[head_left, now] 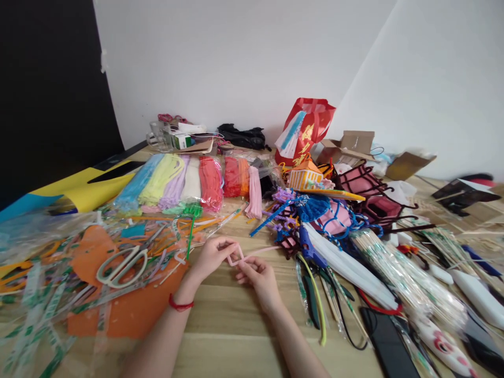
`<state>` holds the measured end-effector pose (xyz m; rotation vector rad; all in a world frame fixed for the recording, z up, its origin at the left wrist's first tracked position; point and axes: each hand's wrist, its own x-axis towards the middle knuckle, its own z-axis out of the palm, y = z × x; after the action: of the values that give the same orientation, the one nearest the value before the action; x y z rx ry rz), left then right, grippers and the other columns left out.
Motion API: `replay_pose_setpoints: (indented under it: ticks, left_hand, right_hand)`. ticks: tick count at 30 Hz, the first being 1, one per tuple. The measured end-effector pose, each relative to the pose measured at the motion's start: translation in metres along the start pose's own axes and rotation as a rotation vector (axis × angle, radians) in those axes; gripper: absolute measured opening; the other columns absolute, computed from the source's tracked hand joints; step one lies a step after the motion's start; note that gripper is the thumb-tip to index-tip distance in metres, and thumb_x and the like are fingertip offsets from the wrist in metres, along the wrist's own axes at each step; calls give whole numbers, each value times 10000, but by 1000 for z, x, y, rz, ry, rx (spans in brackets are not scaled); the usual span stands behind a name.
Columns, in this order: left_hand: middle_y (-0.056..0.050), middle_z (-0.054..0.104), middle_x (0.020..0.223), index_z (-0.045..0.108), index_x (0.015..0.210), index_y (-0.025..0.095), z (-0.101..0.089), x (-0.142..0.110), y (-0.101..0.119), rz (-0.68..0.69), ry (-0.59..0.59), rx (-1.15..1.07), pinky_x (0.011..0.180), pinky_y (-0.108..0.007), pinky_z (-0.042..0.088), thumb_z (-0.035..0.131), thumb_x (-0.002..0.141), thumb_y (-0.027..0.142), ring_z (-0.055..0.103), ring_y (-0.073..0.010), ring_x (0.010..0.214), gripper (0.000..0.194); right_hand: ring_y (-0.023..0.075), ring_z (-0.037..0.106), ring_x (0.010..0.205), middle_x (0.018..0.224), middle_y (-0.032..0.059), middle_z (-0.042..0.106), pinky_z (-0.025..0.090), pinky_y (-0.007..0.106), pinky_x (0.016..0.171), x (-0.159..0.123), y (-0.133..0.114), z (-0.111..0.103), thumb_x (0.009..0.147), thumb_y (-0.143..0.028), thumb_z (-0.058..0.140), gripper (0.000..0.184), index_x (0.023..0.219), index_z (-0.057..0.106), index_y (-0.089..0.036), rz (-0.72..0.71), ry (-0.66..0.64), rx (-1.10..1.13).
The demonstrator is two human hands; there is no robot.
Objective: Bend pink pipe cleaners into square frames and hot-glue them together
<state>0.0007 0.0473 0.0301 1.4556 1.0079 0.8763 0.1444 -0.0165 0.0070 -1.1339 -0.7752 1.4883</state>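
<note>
A pale pink pipe cleaner (pixel 262 251) is bent into a small angular loop, and its straight tail points off to the right. My left hand (pixel 214 257), with a red string bracelet on the wrist, pinches the loop's left side. My right hand (pixel 260 278) has its thumb and fingers closed on the lower corner, where the tail leaves the loop. Both hands are just above the wooden table (pixel 220 320). Beyond them lies a bundle of pink pipe cleaners (pixel 255 193). White-handled scissors (pixel 124 266) rest to the left of my left hand.
Bagged pipe cleaners (pixel 169 181) in several colours line the back. Orange sheets (pixel 129 315) and plastic scraps crowd the left. On the right are a blue glue gun (pixel 311 247), wrapped sticks (pixel 389 268), a black phone (pixel 388 341) and pipe-cleaner pieces. Behind stands a red bag (pixel 318 123).
</note>
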Motion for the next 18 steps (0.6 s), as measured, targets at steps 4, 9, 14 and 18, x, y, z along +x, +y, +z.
replay_pose_setpoints:
  ticks: [4,9,14,18]
  left_hand:
    - [-41,669,698,643,739,133,-2,0,-3,9,-3,81,514,-228,479,623,741,373,591,-140,596,241]
    - [-8,606,636,640,693,142,-8,-2,0,14,-34,175,502,-203,398,611,752,384,505,-114,571,250]
    - [13,562,555,671,698,143,-22,-8,1,-37,-219,187,466,-200,366,606,752,397,480,-104,505,267]
    - [17,566,534,693,734,148,-33,-12,1,-86,-303,197,440,-187,353,623,740,406,466,-92,470,268]
  right_hand:
    - [116,617,531,751,80,714,506,220,496,-2,4,1,563,-393,823,354,721,639,-134,97,-25,121]
    - [110,610,514,676,56,696,510,213,502,-4,5,4,527,-330,846,342,705,639,-125,162,-73,155]
    - [121,589,493,612,15,659,490,238,497,-6,5,5,531,-347,832,348,743,656,-134,134,-110,54]
    - [110,551,474,576,-10,625,453,232,484,-7,4,4,591,-405,788,342,777,667,-144,78,-162,-55]
